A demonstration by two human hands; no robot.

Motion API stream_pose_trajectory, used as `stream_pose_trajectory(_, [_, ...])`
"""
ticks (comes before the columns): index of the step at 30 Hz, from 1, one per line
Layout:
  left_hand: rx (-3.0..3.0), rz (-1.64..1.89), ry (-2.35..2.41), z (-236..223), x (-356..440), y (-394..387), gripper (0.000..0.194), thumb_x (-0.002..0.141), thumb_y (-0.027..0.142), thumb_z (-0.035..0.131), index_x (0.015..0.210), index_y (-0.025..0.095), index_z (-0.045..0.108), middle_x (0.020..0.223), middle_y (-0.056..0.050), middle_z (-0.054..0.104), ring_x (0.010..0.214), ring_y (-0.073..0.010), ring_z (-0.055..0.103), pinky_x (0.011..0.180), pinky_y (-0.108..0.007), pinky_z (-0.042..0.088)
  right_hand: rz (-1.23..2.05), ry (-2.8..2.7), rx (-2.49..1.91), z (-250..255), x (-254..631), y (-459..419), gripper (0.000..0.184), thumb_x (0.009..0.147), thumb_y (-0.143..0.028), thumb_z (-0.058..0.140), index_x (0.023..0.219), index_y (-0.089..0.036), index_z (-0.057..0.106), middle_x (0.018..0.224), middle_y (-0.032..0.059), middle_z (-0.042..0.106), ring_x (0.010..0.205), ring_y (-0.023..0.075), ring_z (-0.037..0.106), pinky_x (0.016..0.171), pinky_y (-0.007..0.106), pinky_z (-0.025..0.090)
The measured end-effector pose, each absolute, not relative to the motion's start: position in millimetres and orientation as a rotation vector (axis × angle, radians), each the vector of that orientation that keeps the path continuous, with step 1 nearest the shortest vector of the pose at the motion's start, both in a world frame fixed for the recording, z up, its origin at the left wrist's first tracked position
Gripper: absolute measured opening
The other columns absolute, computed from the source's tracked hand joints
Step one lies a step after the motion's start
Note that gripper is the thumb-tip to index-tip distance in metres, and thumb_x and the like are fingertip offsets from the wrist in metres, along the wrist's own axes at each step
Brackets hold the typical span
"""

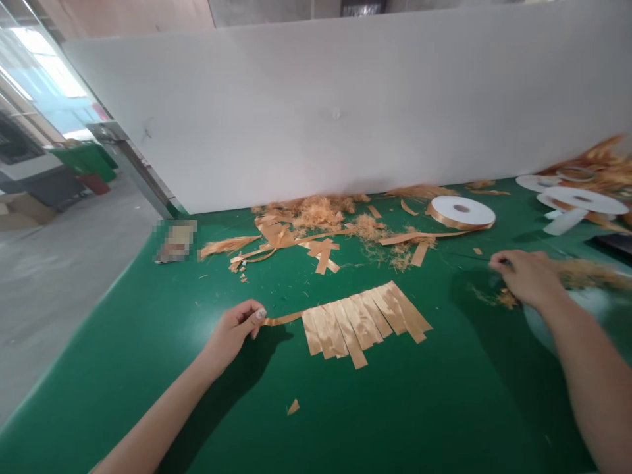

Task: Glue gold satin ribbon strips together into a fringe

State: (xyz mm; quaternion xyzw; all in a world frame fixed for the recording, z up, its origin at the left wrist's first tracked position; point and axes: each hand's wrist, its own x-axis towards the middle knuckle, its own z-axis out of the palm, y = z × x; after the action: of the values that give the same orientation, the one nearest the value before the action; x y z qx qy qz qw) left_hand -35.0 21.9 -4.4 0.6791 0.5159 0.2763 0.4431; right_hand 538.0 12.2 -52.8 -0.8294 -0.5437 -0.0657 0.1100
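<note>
A strip of gold satin ribbon with a row of short ribbon pieces hanging like a fringe (363, 319) lies on the green table (395, 421). Its narrow left tail is pinched between the thumb and fingers of my left hand (239, 322). At the right, my right hand (528, 276) is closed above the table, apart from the fringe. A thin dark line (469, 256) reaches left from its fingertips; I cannot make out what it is. Below that hand lies a small tuft of frayed orange thread (507, 298).
Frayed thread (318, 210) and cut ribbon pieces (323, 255) are strewn along the back. A ribbon roll (476, 209) lies behind my right hand, and white spools (600, 197) lie farther right. A white panel (336, 99) borders the back. One ribbon scrap (293, 407) lies in front.
</note>
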Motion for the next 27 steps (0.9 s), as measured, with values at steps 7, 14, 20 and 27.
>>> stream_pose_trajectory(7, [1.688,0.675,1.275,-5,-36,21,0.032,0.083,0.049,0.047,0.071,0.02,0.05,0.05,0.006,0.043,0.05,-0.0108,0.04,0.055,-0.023,0.031,-0.049,-1.164,-2.254,-33,517,3,0.014,0.072,-0.027,0.045,0.064,-0.021,0.054,0.071,0.0045,0.061,0.062,0.0186,0.05,0.06,0.03,0.034])
stream_pose_trajectory(14, [1.685,0.687,1.249,-3,-34,21,0.03,0.082,0.047,0.049,0.071,0.019,0.051,0.048,0.007,0.044,0.049,-0.0099,0.04,0.053,-0.022,0.031,-0.038,-1.105,-2.135,-31,516,3,0.015,0.071,-0.028,0.045,0.063,-0.019,0.054,0.068,0.0034,0.06,0.063,0.0172,0.051,0.062,0.029,0.035])
stream_pose_trajectory(20, [1.665,0.674,1.246,-1,-32,21,0.03,0.082,0.047,0.051,0.069,0.019,0.051,0.047,0.007,0.043,0.048,-0.0096,0.039,0.052,-0.021,0.031,-0.032,-1.137,-2.268,-39,528,5,0.015,0.072,-0.03,0.046,0.068,-0.021,0.057,0.074,0.0048,0.06,0.066,0.0195,0.05,0.061,0.031,0.035])
stream_pose_trajectory(27, [1.658,0.66,1.247,-1,-32,19,0.03,0.082,0.047,0.051,0.07,0.019,0.051,0.048,0.007,0.044,0.048,-0.0095,0.039,0.052,-0.021,0.031,-0.046,-1.199,-2.495,-42,542,9,0.006,0.064,-0.029,0.054,0.062,-0.024,0.057,0.061,0.004,0.053,0.063,0.0229,0.047,0.067,0.036,0.039])
